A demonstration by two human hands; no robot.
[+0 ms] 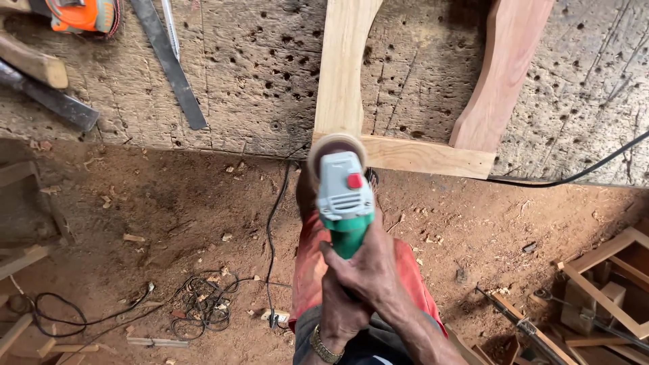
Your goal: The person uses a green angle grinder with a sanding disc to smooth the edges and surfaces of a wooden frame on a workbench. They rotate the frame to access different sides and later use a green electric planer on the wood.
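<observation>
Both my hands grip the green handle of a grey-and-green angle grinder [345, 196] with a red switch. My right hand [370, 270] wraps the handle from the right, and my left hand [338, 312], with a gold watch at the wrist, clasps it from below. The grinder's sanding disc [336, 144] rests against the corner of a pale wooden frame [341, 67], where an upright meets the lower cross rail [426, 156]. A reddish curved wooden leg [500, 74] forms the frame's right side. The frame lies on a pitted workbench [257, 74].
A long dark metal ruler [169, 64], an orange power tool [84, 13] and a wood-handled tool [34, 64] lie on the bench at left. Black cables [203, 304] coil on the sawdust-covered dirt floor. Wooden frames [608, 270] stand at the lower right.
</observation>
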